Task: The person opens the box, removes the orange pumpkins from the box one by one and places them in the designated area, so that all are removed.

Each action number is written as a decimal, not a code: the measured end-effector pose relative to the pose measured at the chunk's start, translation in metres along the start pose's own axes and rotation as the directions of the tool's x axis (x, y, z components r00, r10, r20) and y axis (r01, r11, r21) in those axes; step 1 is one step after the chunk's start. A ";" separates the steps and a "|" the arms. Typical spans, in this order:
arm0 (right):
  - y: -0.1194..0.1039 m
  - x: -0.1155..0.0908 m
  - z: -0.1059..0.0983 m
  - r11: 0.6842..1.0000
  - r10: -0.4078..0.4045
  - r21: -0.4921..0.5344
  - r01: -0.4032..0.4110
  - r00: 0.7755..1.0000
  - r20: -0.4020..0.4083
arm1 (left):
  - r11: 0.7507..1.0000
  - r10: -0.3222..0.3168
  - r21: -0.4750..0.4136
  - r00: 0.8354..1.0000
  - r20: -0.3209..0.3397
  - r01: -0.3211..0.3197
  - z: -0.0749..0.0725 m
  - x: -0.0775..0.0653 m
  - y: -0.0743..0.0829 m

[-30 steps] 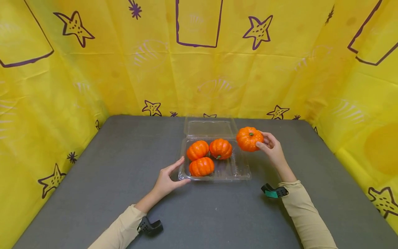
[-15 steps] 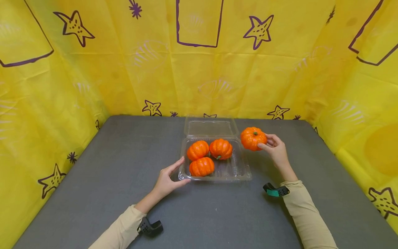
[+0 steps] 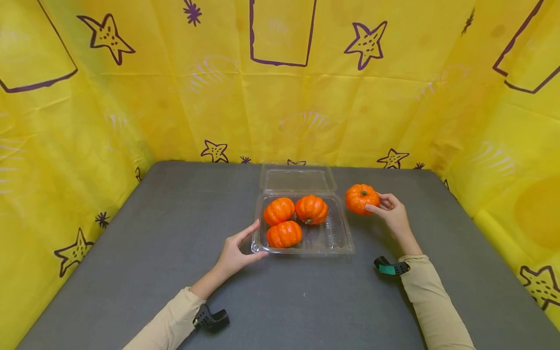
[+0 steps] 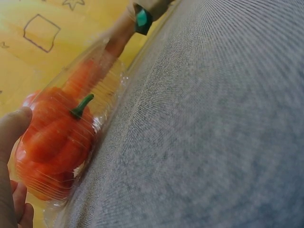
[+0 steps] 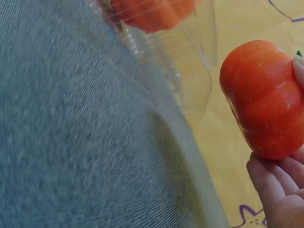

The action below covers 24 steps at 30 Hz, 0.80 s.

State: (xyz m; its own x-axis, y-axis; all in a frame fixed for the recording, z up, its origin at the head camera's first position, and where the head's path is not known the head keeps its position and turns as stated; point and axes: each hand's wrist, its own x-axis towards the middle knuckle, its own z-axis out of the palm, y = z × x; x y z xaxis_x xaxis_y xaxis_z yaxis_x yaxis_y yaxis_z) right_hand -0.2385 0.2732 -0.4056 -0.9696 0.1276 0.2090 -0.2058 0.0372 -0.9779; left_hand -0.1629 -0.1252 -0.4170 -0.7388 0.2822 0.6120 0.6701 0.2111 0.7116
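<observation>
A small orange pumpkin with a green stem is held up between the thumb and fingers of my right hand, beyond the right side of a clear plastic clamshell container. In the right wrist view, fingers support this pumpkin from below and the thumb is near its stem. Three similar pumpkins lie inside the container: one at back left, another to its right, the third at front left. My left hand grips the container's front left corner, thumb in front, fingers along the side.
The container's hinged lid lies folded back toward the yellow curtain behind the dark grey table. Black wrist bands show at both sleeves. The container's right part holds no pumpkin.
My right hand has moved to the right and slightly down with the pumpkin, away from the container's edge. The left hand and the three pumpkins inside stay in place.
</observation>
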 end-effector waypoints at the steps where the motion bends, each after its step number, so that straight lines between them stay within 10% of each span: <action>1: 0.001 0.000 0.000 1.000 0.004 0.001 -0.004 1.000 -0.002 | 1.000 -0.001 0.002 1.000 -0.001 0.001 0.000 0.000 0.000; 24: 0.026 0.000 -0.010 0.995 0.064 -0.083 -0.063 0.998 0.007 | 1.000 0.015 0.014 1.000 0.014 -0.016 -0.001 0.001 0.001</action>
State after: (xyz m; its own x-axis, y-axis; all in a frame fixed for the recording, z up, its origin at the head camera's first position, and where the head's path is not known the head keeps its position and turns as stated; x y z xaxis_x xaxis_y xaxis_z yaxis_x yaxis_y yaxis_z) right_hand -0.2423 0.2837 -0.4313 -0.9816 0.1232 0.1461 -0.1326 0.1115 -0.9849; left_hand -0.1629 -0.1256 -0.4154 -0.7273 0.2989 0.6179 0.6825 0.2198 0.6971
